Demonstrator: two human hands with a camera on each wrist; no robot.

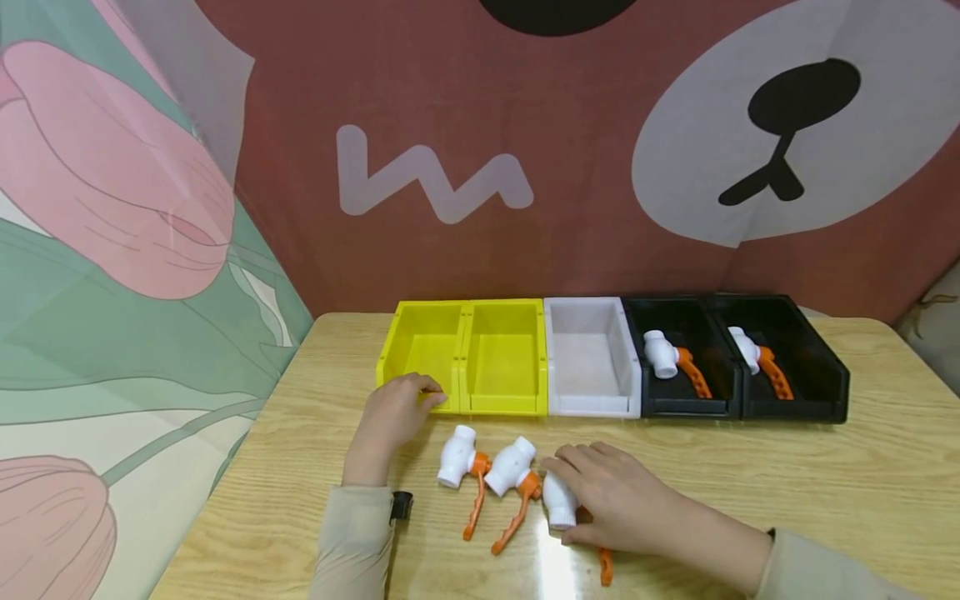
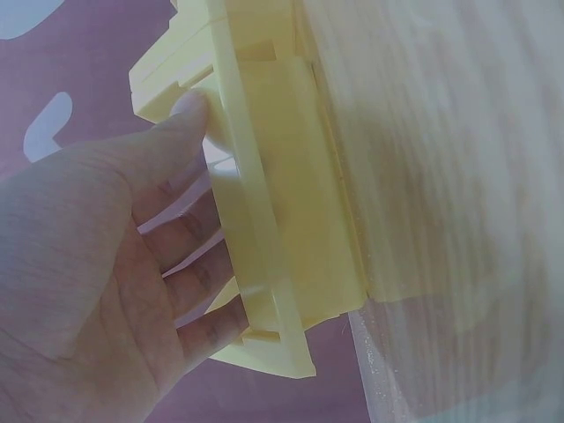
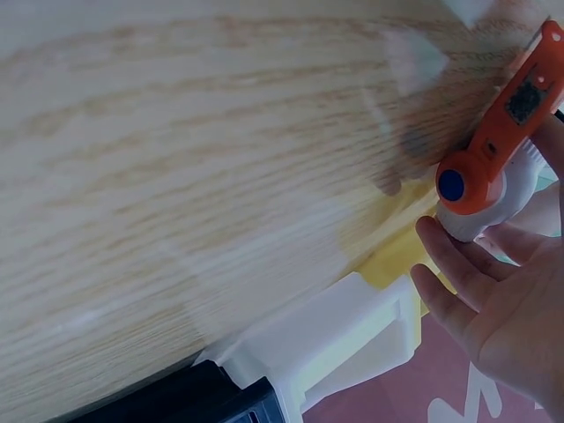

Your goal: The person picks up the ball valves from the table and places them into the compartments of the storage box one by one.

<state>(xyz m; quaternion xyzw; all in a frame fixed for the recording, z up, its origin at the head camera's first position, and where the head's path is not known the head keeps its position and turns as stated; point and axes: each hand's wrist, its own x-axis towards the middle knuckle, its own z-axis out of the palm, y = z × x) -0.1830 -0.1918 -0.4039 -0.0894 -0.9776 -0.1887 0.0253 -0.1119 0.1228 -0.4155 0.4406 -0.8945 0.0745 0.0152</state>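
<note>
Two white plastic ball valves with orange lever handles, a left one (image 1: 456, 457) and a middle one (image 1: 512, 467), lie on the table. My right hand (image 1: 618, 500) holds a third ball valve (image 1: 559, 502) beside them, thumb and fingers on either side of its white body. In the right wrist view its orange handle (image 3: 511, 119) with a blue cap faces the camera. My left hand (image 1: 397, 410) rests at the front lip of the leftmost yellow bin (image 1: 420, 312). Its thumb touches the lip in the left wrist view; the fingertips are hidden behind it.
Along the table's back stand a second yellow bin (image 1: 504, 400), a white bin (image 1: 592, 404) and two black bins. One ball valve (image 1: 662, 357) lies in the left black bin, another (image 1: 746, 350) in the right one. A printed cloth (image 1: 450, 267) hangs behind the wooden table (image 1: 892, 492).
</note>
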